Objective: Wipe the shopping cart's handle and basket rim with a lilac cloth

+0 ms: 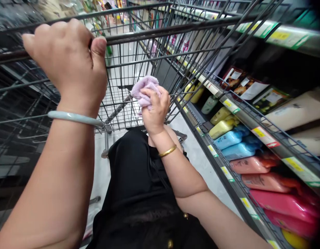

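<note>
My left hand (67, 58) is closed round the handle bar (154, 33) of a wire shopping cart (139, 65), fingers wrapped over the top. A pale green bangle sits on that wrist. My right hand (155, 109) is raised in front of my body, closed on a bunched lilac cloth (144, 88) held near the cart's back grid. A gold bangle circles the right wrist. I am wearing black clothing, visible below the arms.
Store shelves (253, 135) run along the right, with price tags on the rails and rows of yellow, blue, pink and red bottles lying on them. Boxed goods (249, 86) stand on the shelf above. The pale aisle floor (198, 152) shows beside the cart.
</note>
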`<state>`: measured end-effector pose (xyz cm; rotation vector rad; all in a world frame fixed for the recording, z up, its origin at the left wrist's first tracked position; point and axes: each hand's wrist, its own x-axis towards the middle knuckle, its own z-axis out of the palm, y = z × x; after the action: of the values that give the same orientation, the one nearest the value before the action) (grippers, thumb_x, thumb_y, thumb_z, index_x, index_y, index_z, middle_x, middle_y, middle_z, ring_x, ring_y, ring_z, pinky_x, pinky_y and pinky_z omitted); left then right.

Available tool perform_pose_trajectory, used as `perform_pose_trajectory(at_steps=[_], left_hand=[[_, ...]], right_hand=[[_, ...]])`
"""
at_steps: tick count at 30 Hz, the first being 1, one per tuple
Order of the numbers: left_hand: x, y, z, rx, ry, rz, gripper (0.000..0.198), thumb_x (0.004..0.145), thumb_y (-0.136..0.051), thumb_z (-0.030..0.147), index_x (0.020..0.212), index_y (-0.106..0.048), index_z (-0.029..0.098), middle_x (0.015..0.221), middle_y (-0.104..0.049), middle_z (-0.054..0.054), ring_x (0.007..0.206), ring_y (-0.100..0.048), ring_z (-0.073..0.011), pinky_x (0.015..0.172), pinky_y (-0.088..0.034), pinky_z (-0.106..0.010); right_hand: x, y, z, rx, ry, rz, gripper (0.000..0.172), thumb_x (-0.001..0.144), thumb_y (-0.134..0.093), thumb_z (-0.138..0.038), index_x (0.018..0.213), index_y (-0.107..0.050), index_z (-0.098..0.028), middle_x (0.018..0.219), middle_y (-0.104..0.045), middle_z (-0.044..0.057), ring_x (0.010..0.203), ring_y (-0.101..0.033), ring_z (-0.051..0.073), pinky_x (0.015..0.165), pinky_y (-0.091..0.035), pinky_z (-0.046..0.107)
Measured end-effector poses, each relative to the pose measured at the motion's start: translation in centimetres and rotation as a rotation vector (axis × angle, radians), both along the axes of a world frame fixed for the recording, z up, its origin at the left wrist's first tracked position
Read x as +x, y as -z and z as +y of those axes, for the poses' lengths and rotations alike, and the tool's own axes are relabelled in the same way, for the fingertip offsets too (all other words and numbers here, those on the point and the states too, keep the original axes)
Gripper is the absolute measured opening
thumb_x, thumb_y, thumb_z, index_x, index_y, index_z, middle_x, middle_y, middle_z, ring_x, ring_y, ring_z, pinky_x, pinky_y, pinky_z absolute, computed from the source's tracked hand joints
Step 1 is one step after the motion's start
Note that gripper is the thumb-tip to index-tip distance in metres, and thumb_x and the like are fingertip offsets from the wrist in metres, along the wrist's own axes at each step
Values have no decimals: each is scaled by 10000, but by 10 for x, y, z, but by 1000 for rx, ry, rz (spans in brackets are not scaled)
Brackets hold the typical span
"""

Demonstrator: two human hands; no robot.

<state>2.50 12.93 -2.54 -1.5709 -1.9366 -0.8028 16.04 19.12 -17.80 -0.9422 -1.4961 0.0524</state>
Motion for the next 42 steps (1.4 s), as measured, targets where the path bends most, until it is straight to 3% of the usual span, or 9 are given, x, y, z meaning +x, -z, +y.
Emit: perform_pose_trajectory(at_steps=[6, 9, 13, 16, 20, 28, 33, 38, 42], left_hand=[[-1, 1, 0, 40, 42, 44, 719, 1004, -296, 654, 1189, -618, 38, 1259, -620, -155, 1275, -489, -401, 1035, -292, -624], [-4, 3, 5, 63, 6, 8, 724, 981, -292, 695, 1173, -629, 84, 1248, -626, -123, 1250, -485, -348, 1048, -290, -585], [-5, 4, 6, 44, -31, 21, 696, 973, -275, 705, 1178, -619, 136, 1221, -627, -95, 1215, -478, -312, 1034, -297, -534], [-3, 2, 3, 1, -46, 40, 678, 988, -246, 678, 1179, -610, 138, 1224, -620, -104, 1189, -480, -301, 1008, -296, -490], [-2, 1, 1, -13, -50, 22, 674, 988, -247, 665, 1160, -608, 122, 1225, -620, -121, 1161, -477, -293, 984, -276, -453], [-2, 1, 2, -17, -59, 5, 660, 982, -236, 669, 1148, -603, 146, 1228, -624, -90, 1177, -469, -283, 1005, -250, -439], [-1, -1, 1, -39, -61, 15, 653, 992, -235, 649, 1134, -609, 133, 1213, -631, -103, 1161, -494, -297, 990, -273, -444], [-1, 0, 3, 31, -56, 36, 587, 990, -267, 632, 1063, -631, 177, 1142, -665, -104, 1125, -542, -331, 955, -300, -454], [-1, 0, 2, 40, -25, 26, 502, 980, -310, 612, 1016, -630, 227, 1135, -677, -117, 1121, -556, -368, 935, -304, -483]], right_hand=[[43, 0, 31, 28, 136, 230, 371, 922, -391, -150, 1254, -547, -197, 1239, -376, 101, 1299, -474, 264, 1088, -414, 574], [32, 4, 17, -19, 140, 273, 363, 895, -418, -137, 1221, -562, -203, 1209, -405, 102, 1258, -495, 253, 1100, -412, 556], [6, 1, -10, 15, 18, 79, 309, 858, -514, -122, 1124, -630, -230, 1212, -447, 86, 1219, -516, 233, 1080, -450, 470], [17, -5, -1, 74, 62, 35, 306, 869, -504, -131, 1124, -637, -236, 1216, -451, 81, 1212, -526, 230, 1064, -463, 470], [34, -2, 17, 70, 194, 230, 283, 888, -478, -161, 1133, -609, -216, 1188, -457, 88, 1187, -540, 235, 1058, -466, 500], [4, 0, -7, -34, -38, 55, 263, 848, -583, -165, 1081, -670, -253, 1220, -514, 80, 1195, -537, 236, 1061, -456, 444], [21, -4, 6, -10, 72, 193, 241, 877, -538, -164, 1077, -653, -230, 1182, -523, 75, 1174, -557, 212, 1054, -463, 422], [-8, 3, -17, 69, 30, 68, 228, 857, -596, -175, 1046, -697, -252, 1185, -551, 69, 1124, -560, 219, 1006, -462, 407], [4, 5, -5, 100, 41, 66, 217, 866, -582, -194, 1039, -695, -261, 1163, -536, 56, 1096, -560, 210, 980, -470, 399]])
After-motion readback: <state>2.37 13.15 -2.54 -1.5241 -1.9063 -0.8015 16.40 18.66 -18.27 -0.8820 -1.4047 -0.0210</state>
